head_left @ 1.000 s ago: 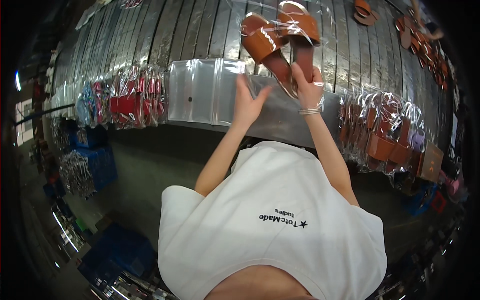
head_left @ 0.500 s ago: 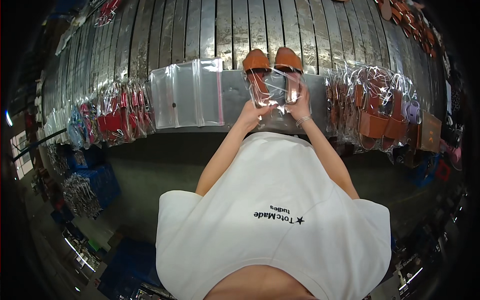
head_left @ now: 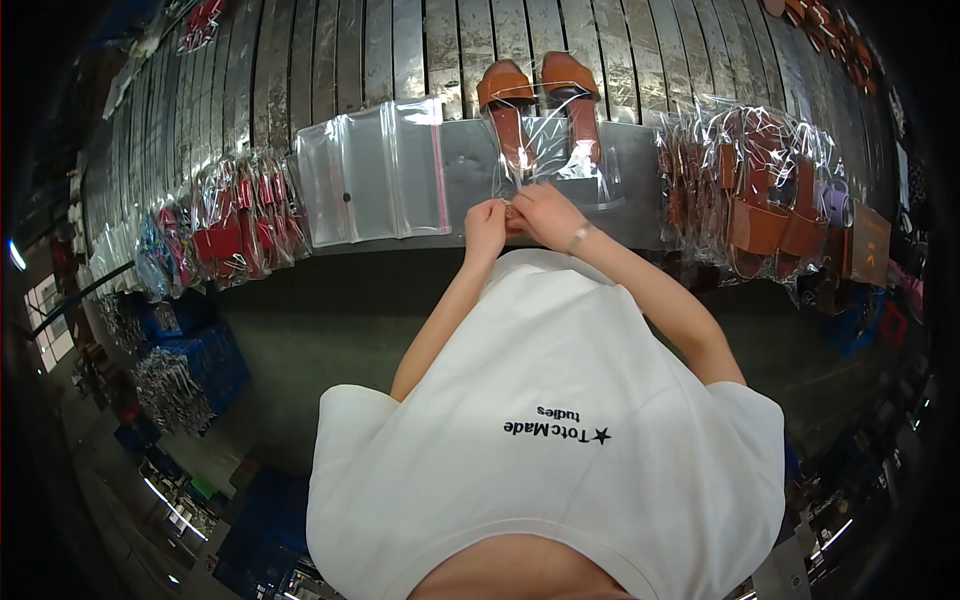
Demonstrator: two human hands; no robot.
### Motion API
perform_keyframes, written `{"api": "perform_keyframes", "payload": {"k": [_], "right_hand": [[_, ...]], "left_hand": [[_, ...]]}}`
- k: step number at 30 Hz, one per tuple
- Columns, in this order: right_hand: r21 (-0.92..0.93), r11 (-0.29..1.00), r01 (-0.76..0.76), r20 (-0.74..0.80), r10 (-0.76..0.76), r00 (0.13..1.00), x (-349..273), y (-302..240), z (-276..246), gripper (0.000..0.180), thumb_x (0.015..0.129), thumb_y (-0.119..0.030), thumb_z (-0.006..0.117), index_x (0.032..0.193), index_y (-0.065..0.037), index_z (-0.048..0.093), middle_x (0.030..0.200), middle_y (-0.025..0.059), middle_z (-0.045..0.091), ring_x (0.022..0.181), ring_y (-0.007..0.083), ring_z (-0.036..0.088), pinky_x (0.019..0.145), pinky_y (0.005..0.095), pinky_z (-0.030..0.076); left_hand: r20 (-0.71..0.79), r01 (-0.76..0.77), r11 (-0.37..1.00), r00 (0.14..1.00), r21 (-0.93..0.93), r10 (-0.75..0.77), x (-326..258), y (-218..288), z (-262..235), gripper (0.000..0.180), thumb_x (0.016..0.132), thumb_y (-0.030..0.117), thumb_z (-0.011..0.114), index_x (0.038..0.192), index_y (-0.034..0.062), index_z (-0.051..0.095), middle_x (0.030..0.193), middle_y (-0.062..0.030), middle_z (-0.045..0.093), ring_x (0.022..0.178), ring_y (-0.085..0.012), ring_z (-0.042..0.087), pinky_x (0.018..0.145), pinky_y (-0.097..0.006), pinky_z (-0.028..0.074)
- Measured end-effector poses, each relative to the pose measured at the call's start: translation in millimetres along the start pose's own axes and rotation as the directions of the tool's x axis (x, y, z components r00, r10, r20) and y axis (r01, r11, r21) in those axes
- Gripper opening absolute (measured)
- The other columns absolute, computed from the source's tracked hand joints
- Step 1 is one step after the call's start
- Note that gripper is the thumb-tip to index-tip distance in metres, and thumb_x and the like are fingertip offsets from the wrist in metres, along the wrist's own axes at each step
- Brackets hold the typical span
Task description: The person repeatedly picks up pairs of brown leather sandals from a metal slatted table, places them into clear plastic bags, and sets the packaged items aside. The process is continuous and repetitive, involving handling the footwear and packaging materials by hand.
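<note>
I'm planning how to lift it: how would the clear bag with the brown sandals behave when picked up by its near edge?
The clear bag looks thin and wrinkled, so likely floppy. The brown sandals fill its far end, so it would probably sag there. Its glossy film may slip between fingers.

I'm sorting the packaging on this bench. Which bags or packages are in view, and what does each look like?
Clear bag: at both hands, holding two brown sandals.
Empty bags: left of it, flat clear stack, one with a pink edge strip.
Packed brown sandals: clear bags heaped at right.
Packed red sandals: clear bags heaped at left.
</note>
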State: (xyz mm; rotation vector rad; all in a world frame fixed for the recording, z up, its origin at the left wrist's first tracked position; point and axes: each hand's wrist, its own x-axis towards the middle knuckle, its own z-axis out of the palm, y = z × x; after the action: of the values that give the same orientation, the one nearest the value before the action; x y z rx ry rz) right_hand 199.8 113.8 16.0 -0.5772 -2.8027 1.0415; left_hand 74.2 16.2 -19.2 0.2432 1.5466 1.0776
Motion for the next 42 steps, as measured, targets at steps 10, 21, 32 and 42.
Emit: {"api": "perform_keyframes", "payload": {"k": [10,21,32,42], "right_hand": [[-0.570,0.732,-0.373,0.548,0.677,0.492,-282.6,114.6,42.6,0.035,0.087,-0.011,0.045,0.121,-0.009,0.053,0.124,0.0210,0.051,0.115,0.0371,0.048,0.095,0.0419,0.040],[0.931,-0.133,-0.341,0.296,0.821,0.488,-48.1,86.7,-6.2,0.006,0.084,-0.008,0.058,0.082,-0.004,0.060,0.073,0.0052,0.062,0.062,0.0117,0.057,0.055,0.0282,0.046],[0.677,0.724,-0.132,-0.680,0.684,0.266,-229.3,4.1,-284.7,0.018,0.081,-0.015,0.069,0.081,0.000,0.059,0.065,-0.0076,0.046,0.059,-0.0003,0.039,0.050,0.0180,0.030],[0.823,0.528,-0.210,-0.441,0.827,0.348,-301.4,101.3,-298.3,0.032,0.088,-0.025,0.058,0.111,-0.003,0.059,0.104,0.0028,0.055,0.094,0.0124,0.050,0.083,0.0236,0.040]], "left_hand": [[0.055,-0.562,0.560,0.734,0.608,0.677,-9.0,15.5,-43.0,0.025,0.087,0.002,0.049,0.108,0.0051,0.060,0.098,-0.0123,0.066,0.094,-0.0278,0.063,0.081,-0.036,0.051],[0.376,0.222,0.967,0.912,-0.125,-0.161,73.8,36.1,-56.4,0.020,0.091,0.014,0.052,0.073,0.0055,0.053,0.063,-0.0022,0.054,0.055,-0.0137,0.053,0.050,-0.027,0.042],[0.714,-0.397,0.913,0.611,-0.095,0.340,-84.4,163.5,210.5,0.017,0.093,0.008,0.047,0.091,-0.0066,0.055,0.069,-0.0104,0.061,0.061,-0.0170,0.061,0.055,-0.028,0.051],[0.341,-0.031,0.999,0.940,0.025,0.020,-5.4,74.7,227.5,0.055,0.090,0.040,0.052,0.130,0.0053,0.036,0.119,-0.0130,0.050,0.111,-0.0228,0.049,0.091,-0.041,0.041]]}}
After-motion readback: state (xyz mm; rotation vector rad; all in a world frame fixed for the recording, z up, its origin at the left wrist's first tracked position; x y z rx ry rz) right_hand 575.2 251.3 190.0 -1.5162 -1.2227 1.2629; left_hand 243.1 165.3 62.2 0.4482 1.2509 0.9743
